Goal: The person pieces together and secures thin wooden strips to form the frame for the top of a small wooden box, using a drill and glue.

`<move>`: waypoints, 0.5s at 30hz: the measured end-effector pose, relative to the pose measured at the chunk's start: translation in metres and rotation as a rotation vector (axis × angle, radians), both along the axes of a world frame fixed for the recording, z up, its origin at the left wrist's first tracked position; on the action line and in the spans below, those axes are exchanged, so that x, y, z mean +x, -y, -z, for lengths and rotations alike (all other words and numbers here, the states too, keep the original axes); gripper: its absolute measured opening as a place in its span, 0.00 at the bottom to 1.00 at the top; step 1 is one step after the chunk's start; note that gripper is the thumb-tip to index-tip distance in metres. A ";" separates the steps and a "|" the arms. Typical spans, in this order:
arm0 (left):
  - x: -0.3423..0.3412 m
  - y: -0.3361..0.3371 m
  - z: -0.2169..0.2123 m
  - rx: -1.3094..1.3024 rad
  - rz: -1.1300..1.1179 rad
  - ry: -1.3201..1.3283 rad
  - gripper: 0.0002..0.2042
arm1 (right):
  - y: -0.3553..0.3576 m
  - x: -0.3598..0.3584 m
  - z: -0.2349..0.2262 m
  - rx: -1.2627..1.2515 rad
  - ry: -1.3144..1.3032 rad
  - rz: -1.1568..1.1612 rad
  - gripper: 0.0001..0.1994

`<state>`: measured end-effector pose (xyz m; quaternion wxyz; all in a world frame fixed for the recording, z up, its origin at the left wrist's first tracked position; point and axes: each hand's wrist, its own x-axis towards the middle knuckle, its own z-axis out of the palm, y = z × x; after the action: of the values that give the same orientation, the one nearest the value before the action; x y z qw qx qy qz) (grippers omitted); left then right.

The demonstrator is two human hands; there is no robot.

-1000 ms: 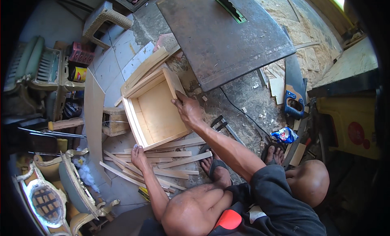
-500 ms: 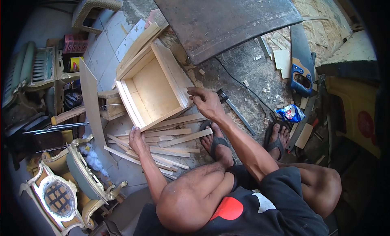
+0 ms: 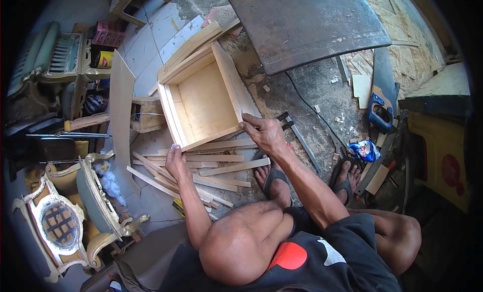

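L hand [image 3: 177, 163]: fingers grasping the near-left corner of the open wooden box [image 3: 204, 98]. R hand [image 3: 265, 134]: thumb & fingers on its near-right corner, prob. a light pinch. Step in hand, by the look of it: steadying/positioning the box w/ both hands, open side up. Any next shift would call for even support at both corners, clear of the loose pcs alongside. Box is low over the floor [image 3: 160, 36], btwn hands & table [image 3: 307, 35]; can't tell if fully resting or part-lifted.

Counts, going out: 1 box, 2 hands. Wood strips [image 3: 256, 165] nr its close edge: approx. ten or more, overlapping, so no exact no. Bar clamp [image 3: 304, 147], just R of R hand: 1. Sandalled feet [image 3: 347, 177]: 2. Blue packet [image 3: 364, 150]: 1. Handsaw [image 3: 382, 83]: 1. Table, upper R: 1. Thin panel [image 3: 122, 96], L of box: 1. Stool [image 3: 119, 4], top L: 1.
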<state>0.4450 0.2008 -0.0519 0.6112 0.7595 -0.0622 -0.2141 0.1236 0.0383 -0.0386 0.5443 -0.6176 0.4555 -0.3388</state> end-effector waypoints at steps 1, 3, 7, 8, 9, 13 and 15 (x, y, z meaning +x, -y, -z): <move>0.000 0.000 0.001 -0.007 0.007 -0.001 0.17 | -0.002 0.000 0.002 -0.007 -0.002 0.005 0.15; -0.001 0.000 0.001 0.018 0.011 0.010 0.19 | -0.006 0.001 0.004 -0.017 -0.013 0.024 0.15; -0.009 0.003 0.002 0.044 0.029 0.047 0.21 | -0.008 0.001 0.000 0.008 -0.034 0.049 0.15; -0.006 0.000 0.002 0.038 0.051 0.056 0.21 | -0.008 0.001 -0.003 0.023 -0.030 0.047 0.15; -0.004 -0.004 0.002 0.032 0.073 0.066 0.22 | -0.009 0.003 -0.003 0.010 -0.018 0.050 0.15; -0.004 -0.011 0.001 -0.005 0.160 0.059 0.23 | -0.010 0.003 -0.005 0.004 -0.071 0.045 0.16; 0.001 -0.012 -0.001 -0.012 0.134 0.021 0.24 | -0.011 0.004 -0.009 -0.006 -0.089 0.046 0.17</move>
<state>0.4456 0.2128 -0.0510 0.5994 0.7520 -0.1208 -0.2462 0.1275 0.0494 -0.0298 0.5137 -0.6232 0.4922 -0.3248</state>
